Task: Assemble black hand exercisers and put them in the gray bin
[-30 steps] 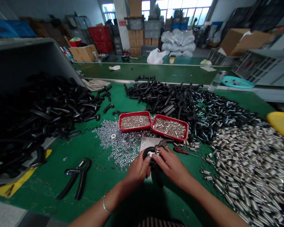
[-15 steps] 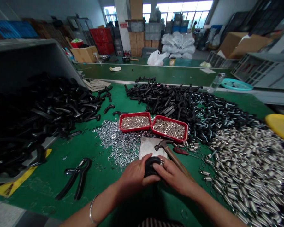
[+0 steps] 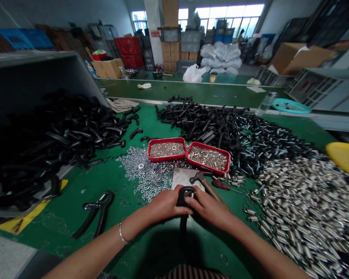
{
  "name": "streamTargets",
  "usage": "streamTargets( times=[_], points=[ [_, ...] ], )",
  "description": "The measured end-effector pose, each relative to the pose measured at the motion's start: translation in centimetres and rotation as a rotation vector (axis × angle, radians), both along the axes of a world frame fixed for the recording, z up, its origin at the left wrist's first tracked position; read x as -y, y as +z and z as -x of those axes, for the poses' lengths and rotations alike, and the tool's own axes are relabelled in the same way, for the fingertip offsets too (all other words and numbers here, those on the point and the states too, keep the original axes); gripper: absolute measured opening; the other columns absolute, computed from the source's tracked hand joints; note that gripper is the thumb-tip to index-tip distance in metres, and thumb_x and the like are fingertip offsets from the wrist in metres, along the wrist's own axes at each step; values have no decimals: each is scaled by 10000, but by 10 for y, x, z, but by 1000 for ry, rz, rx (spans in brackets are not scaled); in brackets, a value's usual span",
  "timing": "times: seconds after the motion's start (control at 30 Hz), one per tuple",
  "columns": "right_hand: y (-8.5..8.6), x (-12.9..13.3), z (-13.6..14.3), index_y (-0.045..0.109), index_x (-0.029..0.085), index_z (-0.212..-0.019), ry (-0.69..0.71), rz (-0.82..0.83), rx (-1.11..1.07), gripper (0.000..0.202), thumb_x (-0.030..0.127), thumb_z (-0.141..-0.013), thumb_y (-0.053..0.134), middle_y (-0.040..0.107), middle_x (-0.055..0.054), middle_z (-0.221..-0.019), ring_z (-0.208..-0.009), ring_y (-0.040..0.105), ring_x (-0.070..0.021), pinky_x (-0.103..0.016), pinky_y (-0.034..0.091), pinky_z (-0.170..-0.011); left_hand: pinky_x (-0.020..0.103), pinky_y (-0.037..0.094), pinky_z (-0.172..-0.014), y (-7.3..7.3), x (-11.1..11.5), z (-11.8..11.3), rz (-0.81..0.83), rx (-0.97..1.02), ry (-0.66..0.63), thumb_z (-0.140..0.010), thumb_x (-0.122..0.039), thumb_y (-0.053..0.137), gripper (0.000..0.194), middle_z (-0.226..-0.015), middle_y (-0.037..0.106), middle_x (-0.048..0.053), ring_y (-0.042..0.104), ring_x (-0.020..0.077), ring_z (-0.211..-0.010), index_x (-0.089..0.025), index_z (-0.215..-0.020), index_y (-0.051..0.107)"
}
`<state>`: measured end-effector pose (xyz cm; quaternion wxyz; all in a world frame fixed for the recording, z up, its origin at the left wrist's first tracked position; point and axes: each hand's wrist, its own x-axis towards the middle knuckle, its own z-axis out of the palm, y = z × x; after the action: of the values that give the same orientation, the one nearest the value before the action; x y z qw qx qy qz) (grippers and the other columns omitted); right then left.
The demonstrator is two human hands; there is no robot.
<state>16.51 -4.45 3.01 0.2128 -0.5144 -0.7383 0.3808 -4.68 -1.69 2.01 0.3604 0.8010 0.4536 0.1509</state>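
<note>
Both my hands hold one black curved handle piece (image 3: 182, 198) in front of the metal plate. My left hand (image 3: 166, 202) is wrapped round its left side, and my right hand (image 3: 205, 205) presses a silver spring (image 3: 192, 195) at its hooked end. The lower shaft of the piece points down toward me. Beyond my hands lies the metal plate (image 3: 180, 177), with a claw hammer (image 3: 206, 184) resting across it. A pair of black handles joined by a spring (image 3: 97, 211) lies on the green table to the left.
Two red trays (image 3: 167, 158) of small metal parts stand beyond the plate, beside scattered washers (image 3: 147, 174). Black handles (image 3: 203, 120) are heaped behind them. Many springs (image 3: 308, 209) cover the right side. A grey crate (image 3: 84, 73) holds more handles; a red screwdriver (image 3: 221, 185) lies near the hammer.
The black handle piece has tilted in my hands, so its hooked opening and lower shaft show more. My hands moved slightly left and up, and the view shifted a little.
</note>
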Motion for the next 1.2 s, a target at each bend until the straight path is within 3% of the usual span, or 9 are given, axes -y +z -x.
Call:
streamTargets(
  times=[0.13,0.27,0.43,0.53,0.67,0.8,0.9,1.0,1.2],
  points=[
    [-23,-5,-30,505,195,-1379,-167,-361,329,447,306,-949,553,585,-164,-1249,-1148,505,-335,-499,416,-994,323,486,-688,-11,-27,9,-25,-128,117,-738,-612,714,566,-943,725,110,691,325,-855,-202,-1112,602],
    [-48,-2,-44,486,168,-1416,-178,-424,464,473,139,-946,444,602,-160,-1107,-1029,533,-306,-465,462,-925,377,502,-823,-6,-42,4,-125,-308,45,-801,-590,670,548,-1125,685,141,656,338,-1017,-192,-1164,573],
    [-37,9,-61,431,179,-1435,-167,-527,354,458,186,-977,438,579,-147,-1195,-1075,521,-276,-410,457,-944,438,483,-923,2,-35,-13,-316,-421,2,-773,-555,704,654,-1158,621,162,586,348,-1089,-156,-1261,530],
    [-30,20,-99,384,178,-1466,-252,-622,409,483,241,-991,442,570,-161,-1219,-1068,519,-285,-430,451,-931,429,485,-924,-3,-30,-19,-356,-416,22,-802,-482,680,574,-1122,602,152,573,326,-1070,-146,-1248,547],
    [-45,29,-171,426,160,-1442,-330,-648,568,472,267,-982,421,612,-169,-1143,-995,551,-298,-438,460,-862,421,492,-913,-6,-36,-21,-367,-370,-15,-793,-481,694,537,-1101,602,146,572,318,-1058,-142,-1196,587],
    [-52,23,-211,568,136,-1320,-318,-616,730,402,244,-977,387,639,-181,-1104,-948,561,-303,-448,443,-835,398,508,-838,9,-64,-29,-370,-348,-102,-873,-474,631,424,-1054,638,132,611,287,-973,-151,-1147,641],
    [-33,-6,-191,663,163,-1195,-310,-645,736,340,299,-990,429,633,-170,-1138,-962,553,-295,-449,417,-856,376,493,-860,26,-99,-53,-505,-352,-119,-958,-305,525,241,-1051,663,117,620,259,-994,-166,-1081,678],
    [-6,-55,-138,710,171,-1057,-222,-656,644,269,306,-981,491,641,-138,-1048,-971,531,-276,-404,403,-865,367,486,-876,34,-135,-89,-575,-474,-162,-950,-140,466,248,-1052,689,138,637,257,-1020,-141,-1016,706],
    [1,-140,-61,711,133,-869,-146,-586,812,184,252,-916,580,641,-155,-912,-907,503,-295,-377,378,-748,361,500,-831,20,-166,-121,-547,-579,-143,-906,-110,532,199,-928,727,172,694,270,-904,-87,-927,729]
  ],
)
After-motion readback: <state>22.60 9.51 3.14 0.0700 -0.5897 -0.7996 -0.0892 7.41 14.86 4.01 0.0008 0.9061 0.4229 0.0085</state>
